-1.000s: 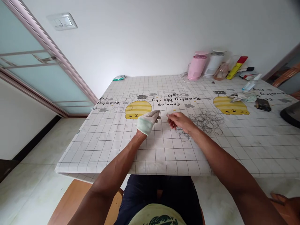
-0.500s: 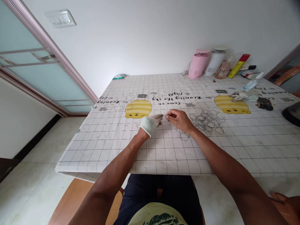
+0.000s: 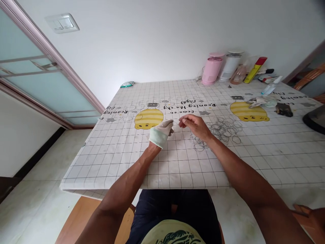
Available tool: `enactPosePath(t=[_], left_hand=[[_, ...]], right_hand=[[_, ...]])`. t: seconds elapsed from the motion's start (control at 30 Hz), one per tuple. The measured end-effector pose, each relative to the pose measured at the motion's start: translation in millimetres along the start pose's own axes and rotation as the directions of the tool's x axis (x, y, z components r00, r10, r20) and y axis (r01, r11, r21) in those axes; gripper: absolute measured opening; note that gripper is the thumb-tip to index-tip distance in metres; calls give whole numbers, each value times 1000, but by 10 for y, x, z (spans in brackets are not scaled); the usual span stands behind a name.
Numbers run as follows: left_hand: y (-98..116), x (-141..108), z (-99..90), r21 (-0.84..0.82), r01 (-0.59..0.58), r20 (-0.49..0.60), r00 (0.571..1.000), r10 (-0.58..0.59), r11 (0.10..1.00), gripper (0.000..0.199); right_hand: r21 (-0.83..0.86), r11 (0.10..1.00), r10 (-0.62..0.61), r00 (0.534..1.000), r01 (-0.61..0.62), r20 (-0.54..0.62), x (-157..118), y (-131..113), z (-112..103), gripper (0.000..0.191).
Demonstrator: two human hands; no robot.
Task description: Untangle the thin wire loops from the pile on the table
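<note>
My left hand [image 3: 162, 131], in a pale glove with a light green cuff, is closed in a pinch above the table. From its fingertips a thin grey wire ring [image 3: 175, 122] reaches toward my right hand. My bare right hand [image 3: 194, 126] faces it a short gap away, its thumb and fingers bent together at the other side of the wire. So thin is the wire that its full shape cannot be made out. Beside and partly behind my right hand lies a loose, tangled pile of thin wire rings [image 3: 223, 130].
A checked tablecloth [image 3: 106, 169] covers the table. A pink cylinder [image 3: 212, 70], a white cylinder [image 3: 230, 67] and a yellow-red can [image 3: 255, 70] stand by the wall. To the right lie a crumpled glove [image 3: 261, 101], a clear bottle [image 3: 271, 86] and a dark object [image 3: 283, 109].
My hands have drawn slightly apart, and my right fingers have loosened and straightened a little. The whole view has shifted slightly; the ring pile looks unchanged.
</note>
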State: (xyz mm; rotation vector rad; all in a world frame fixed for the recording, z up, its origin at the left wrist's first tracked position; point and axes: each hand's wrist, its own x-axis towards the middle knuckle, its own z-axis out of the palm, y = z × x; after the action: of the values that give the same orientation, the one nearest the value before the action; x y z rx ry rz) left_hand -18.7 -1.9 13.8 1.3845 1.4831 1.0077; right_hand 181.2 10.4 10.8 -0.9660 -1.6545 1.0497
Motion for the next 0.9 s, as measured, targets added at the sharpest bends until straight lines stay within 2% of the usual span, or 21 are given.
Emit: enactPosePath(t=[0.1, 0.17, 0.3, 0.43, 0.67, 0.83, 0.9], left_hand=[[0, -19, 38, 43, -6, 20, 1000, 5, 999, 35], [-18, -18, 64, 68, -6, 26, 1000, 5, 998, 35], [-41, -26, 83, 90, -4, -3, 1000, 5, 996, 34], [-26, -55, 75, 137, -22, -4, 1000, 23, 990, 35], [-92, -60, 143, 243, -72, 57, 997, 60, 967, 32], [-206, -17, 200, 380, -210, 121, 977, 177, 901, 36], [-231, -1, 221, 380, -206, 134, 977, 166, 902, 36]], right_hand=[[-43, 999, 20, 999, -19, 29, -11, 5, 45, 28], [-119, 993, 10, 1000, -9, 9, -25, 11, 99, 26], [-322, 942, -102, 994, 88, -27, -44, 38, 172, 27], [-528, 825, -239, 971, 204, 3, -34, 117, 186, 30], [-773, 596, -267, 962, 216, 63, -22, 241, 241, 30], [-821, 529, -287, 956, 215, 66, -30, 270, 312, 37], [-827, 513, -303, 950, 231, 78, -23, 280, 319, 38]])
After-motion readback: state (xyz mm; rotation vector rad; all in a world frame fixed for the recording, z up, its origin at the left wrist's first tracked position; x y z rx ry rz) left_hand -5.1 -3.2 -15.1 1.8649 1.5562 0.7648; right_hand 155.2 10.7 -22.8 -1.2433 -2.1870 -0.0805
